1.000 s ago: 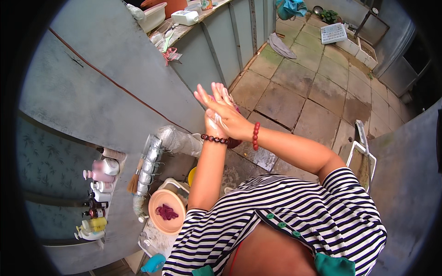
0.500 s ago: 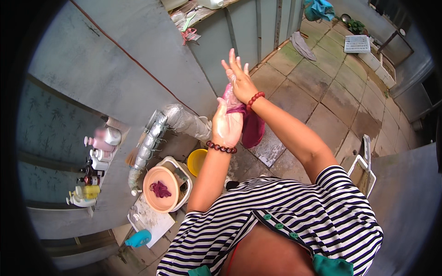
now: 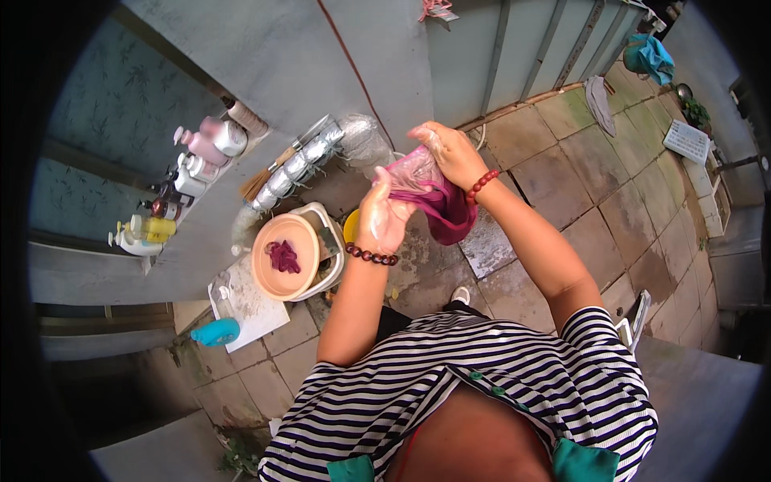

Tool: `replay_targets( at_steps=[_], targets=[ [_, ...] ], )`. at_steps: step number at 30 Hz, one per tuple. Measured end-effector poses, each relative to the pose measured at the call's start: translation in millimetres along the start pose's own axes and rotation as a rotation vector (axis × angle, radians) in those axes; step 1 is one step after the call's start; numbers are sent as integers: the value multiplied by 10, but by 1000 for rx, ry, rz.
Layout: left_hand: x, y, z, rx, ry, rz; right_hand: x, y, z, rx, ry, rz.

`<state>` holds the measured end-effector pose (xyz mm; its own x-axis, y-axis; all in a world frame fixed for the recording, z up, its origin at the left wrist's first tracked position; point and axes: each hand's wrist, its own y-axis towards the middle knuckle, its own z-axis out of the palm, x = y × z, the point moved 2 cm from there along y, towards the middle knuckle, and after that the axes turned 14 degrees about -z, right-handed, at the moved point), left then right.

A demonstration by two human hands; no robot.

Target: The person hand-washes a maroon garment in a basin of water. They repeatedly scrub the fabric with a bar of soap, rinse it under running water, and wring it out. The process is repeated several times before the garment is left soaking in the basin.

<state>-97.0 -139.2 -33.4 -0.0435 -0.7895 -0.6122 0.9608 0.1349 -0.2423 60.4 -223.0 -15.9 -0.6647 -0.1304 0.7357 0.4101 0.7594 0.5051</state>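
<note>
A wet magenta cloth (image 3: 450, 215) is stretched between my hands, with a pale pink, soapy-looking part (image 3: 416, 171) at its top and a darker fold hanging down. My left hand (image 3: 384, 218), palm up and thumb raised, grips the cloth's left side; its other fingers are partly hidden by the fabric. From the right, my right hand (image 3: 456, 159) holds the other side, its fingers curled over the edge. White suds cling to both hands, and each wrist wears a beaded bracelet. Below left of my hands, a crumpled magenta cloth (image 3: 283, 256) lies in a peach basin (image 3: 265, 283).
The basin rests on a white-rimmed tub (image 3: 331, 277), beside a yellow basin (image 3: 351, 227). Several bottles (image 3: 193, 165) line a ledge at left. A foil-wrapped pipe (image 3: 301, 165) and a brush (image 3: 269, 173) are near the wall. A blue bottle (image 3: 215, 332) lies lower left.
My hands have gone from pressing flat together over the cloth to holding it spread between them. They are lower and a little farther apart. The view has shifted, moving the surroundings.
</note>
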Motion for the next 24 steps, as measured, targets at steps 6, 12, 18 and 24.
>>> replay_targets(
  at_steps=[6, 12, 18, 24],
  targets=[
    [-549, -661, -1163, -430, -219, 83, 138, 244, 1031, 122, 488, 237],
    [-1184, -1503, -2336, -485, -371, 170, 567, 521, 2581, 110, 950, 340],
    [-1354, -2267, -3638, -496, -321, 221, 512, 397, 4196, 126, 1048, 532],
    [-1343, -2469, -5101, -638, -282, 223, -155, 206, 5565, 71, 948, 686]
  ],
)
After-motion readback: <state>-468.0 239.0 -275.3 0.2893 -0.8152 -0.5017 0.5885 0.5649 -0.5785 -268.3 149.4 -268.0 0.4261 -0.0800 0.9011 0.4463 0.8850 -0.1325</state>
